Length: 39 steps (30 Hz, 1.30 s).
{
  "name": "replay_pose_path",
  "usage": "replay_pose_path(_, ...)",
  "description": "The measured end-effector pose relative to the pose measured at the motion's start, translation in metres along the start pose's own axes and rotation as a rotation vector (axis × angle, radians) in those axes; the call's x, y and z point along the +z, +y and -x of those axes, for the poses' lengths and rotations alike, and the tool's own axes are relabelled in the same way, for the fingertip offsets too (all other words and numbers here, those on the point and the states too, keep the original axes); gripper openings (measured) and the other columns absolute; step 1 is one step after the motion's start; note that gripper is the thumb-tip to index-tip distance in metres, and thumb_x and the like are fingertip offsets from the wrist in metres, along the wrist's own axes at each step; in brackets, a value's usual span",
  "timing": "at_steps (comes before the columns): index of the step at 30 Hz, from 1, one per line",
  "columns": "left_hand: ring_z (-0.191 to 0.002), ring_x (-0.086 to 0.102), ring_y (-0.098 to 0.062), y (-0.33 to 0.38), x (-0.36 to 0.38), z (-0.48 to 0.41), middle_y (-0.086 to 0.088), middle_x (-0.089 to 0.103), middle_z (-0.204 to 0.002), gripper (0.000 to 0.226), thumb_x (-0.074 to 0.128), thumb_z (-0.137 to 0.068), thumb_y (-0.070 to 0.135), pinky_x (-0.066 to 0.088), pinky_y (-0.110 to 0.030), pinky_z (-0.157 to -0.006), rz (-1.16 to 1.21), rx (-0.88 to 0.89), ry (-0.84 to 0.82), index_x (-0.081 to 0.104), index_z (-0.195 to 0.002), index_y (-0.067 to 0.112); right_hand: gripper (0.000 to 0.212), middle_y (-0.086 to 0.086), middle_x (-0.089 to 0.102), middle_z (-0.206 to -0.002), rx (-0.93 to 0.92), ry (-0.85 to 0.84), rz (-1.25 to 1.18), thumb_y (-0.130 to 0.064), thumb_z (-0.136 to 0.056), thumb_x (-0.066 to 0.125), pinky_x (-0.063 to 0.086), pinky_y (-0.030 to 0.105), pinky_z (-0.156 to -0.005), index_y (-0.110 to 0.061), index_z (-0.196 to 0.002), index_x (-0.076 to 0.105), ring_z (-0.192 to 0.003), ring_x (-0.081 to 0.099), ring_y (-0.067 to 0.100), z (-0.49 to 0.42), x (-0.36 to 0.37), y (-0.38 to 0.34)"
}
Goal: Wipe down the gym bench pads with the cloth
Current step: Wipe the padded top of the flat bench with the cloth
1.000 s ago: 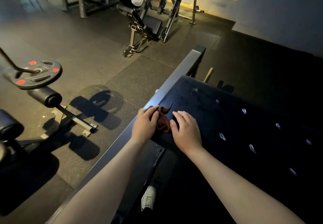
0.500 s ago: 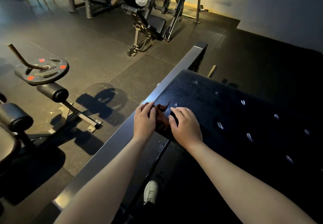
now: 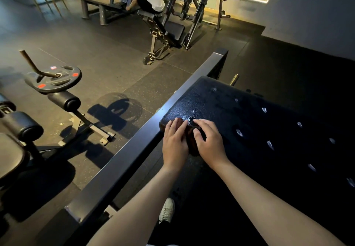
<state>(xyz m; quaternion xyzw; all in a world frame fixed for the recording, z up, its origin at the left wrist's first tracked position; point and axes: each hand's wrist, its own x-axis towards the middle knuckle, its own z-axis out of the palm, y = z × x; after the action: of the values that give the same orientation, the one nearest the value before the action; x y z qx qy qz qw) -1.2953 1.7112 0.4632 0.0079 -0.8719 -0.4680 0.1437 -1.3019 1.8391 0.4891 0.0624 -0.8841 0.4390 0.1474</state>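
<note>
Cloth (image 3: 192, 143), showing between the left hand (image 3: 174, 143) and the right hand (image 3: 210, 144): dark reddish-brown. Bench pad (image 3: 249, 115) under the grip: black, fine pebbled grain, with rows of pale oval marks right of the grip. Frame rail (image 3: 134, 159) left of the grip: dark grey. Weight plate (image 3: 55, 79) far left: black with red patches. Floor (image 3: 115, 53): dark grey, pale-speckled. Shoe (image 3: 166, 210) below the grip: white.

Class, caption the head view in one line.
Left hand and right hand press a reddish-brown cloth onto a black bench pad.
</note>
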Motion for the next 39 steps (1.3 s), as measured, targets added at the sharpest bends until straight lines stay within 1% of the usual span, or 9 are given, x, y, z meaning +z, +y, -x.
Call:
replay_pose_path(4,-0.144,0.038,-0.010,0.023,-0.003,-0.015,0.004,0.050,-0.150,0.056,0.055,-0.095,0.005,0.030,-0.031,-0.120,0.163,0.076,-0.122,0.047,-0.149,0.020,0.036,-0.012,0.056,-0.121,0.019,-0.019,-0.091,-0.006,-0.092,0.051,0.037,0.021,-0.108,-0.018,-0.122,0.065,-0.120,0.051,0.004,-0.004,-0.004,-0.012)
replay_pose_path(10,-0.139,0.041,-0.002,0.022,-0.031,-0.028,0.004,0.050,-0.150,0.050,0.048,-0.095,0.008,0.029,-0.026,-0.120,0.497,-0.174,-0.186,0.053,-0.144,0.016,0.045,0.002,0.039,-0.152,0.037,-0.252,-0.048,-0.027,-0.101,0.052,0.024,0.034,-0.120,-0.024,-0.146,0.049,-0.144,0.030,0.014,-0.019,0.008,-0.009)
replay_pose_path(14,-0.140,0.042,-0.009,0.009,-0.026,-0.045,0.001,0.054,-0.146,0.043,0.041,-0.100,0.019,0.027,-0.029,-0.120,0.282,-0.181,-0.064,0.058,-0.140,0.014,0.050,0.007,0.048,-0.142,-0.129,-0.288,0.265,-0.021,-0.090,0.063,0.038,0.047,-0.110,-0.018,-0.139,0.054,-0.133,0.041,0.028,-0.021,0.022,-0.004)
replay_pose_path(18,-0.145,0.036,-0.015,-0.001,-0.005,-0.053,-0.002,0.051,-0.149,0.053,0.030,-0.101,0.036,0.011,-0.018,-0.117,0.017,-0.078,-0.106,0.055,-0.143,0.013,0.037,0.009,0.058,-0.119,-0.101,-0.124,0.251,-0.015,-0.090,0.050,0.047,0.040,-0.091,-0.015,-0.123,0.067,-0.109,0.052,0.031,-0.045,0.014,0.011)
replay_pose_path(23,-0.146,0.031,-0.008,-0.014,-0.001,-0.048,0.005,0.048,-0.152,0.056,0.026,-0.101,0.042,0.003,-0.012,-0.116,-0.094,-0.014,-0.087,0.054,-0.144,0.019,0.036,0.016,0.051,-0.134,0.118,-0.004,0.364,-0.013,-0.097,0.048,0.042,0.045,-0.104,-0.007,-0.129,0.062,-0.126,0.045,0.036,-0.076,-0.002,0.032)
replay_pose_path(28,-0.135,0.045,-0.011,-0.014,0.001,-0.060,0.002,0.060,-0.139,0.053,0.027,-0.101,0.039,0.023,-0.029,-0.118,-0.023,-0.060,-0.026,0.063,-0.134,0.017,0.048,0.016,0.046,-0.146,-0.183,-0.213,0.442,-0.045,-0.095,0.043,0.030,0.052,-0.117,-0.020,-0.131,0.063,-0.140,0.034,0.036,-0.044,0.021,0.015)
replay_pose_path(33,-0.146,0.024,-0.007,-0.025,0.006,-0.051,0.013,0.041,-0.155,0.057,0.022,-0.103,0.047,0.000,-0.016,-0.117,-0.241,0.023,-0.089,0.048,-0.148,0.027,0.037,0.006,0.041,-0.151,-0.065,-0.228,0.463,-0.027,-0.101,0.049,0.029,0.050,-0.117,-0.029,-0.136,0.061,-0.145,0.027,0.031,-0.089,0.004,0.045)
replay_pose_path(36,-0.146,0.024,-0.007,-0.023,0.007,-0.052,0.012,0.041,-0.156,0.056,0.023,-0.102,0.046,0.000,-0.016,-0.116,-0.232,0.010,-0.078,0.048,-0.148,0.026,0.037,0.005,0.044,-0.144,0.063,-0.134,0.464,-0.033,-0.100,0.049,0.037,0.046,-0.110,-0.025,-0.135,0.062,-0.137,0.033,0.026,-0.097,0.003,0.037)
replay_pose_path(39,-0.143,0.031,-0.009,-0.016,0.012,-0.056,0.007,0.048,-0.152,0.065,0.018,-0.096,0.049,0.004,-0.018,-0.117,-0.179,-0.032,-0.017,0.054,-0.144,0.024,0.037,0.004,0.051,-0.133,-0.030,-0.135,0.434,-0.035,-0.098,0.049,0.044,0.043,-0.103,-0.022,-0.128,0.066,-0.128,0.040,0.026,-0.073,0.016,0.015)
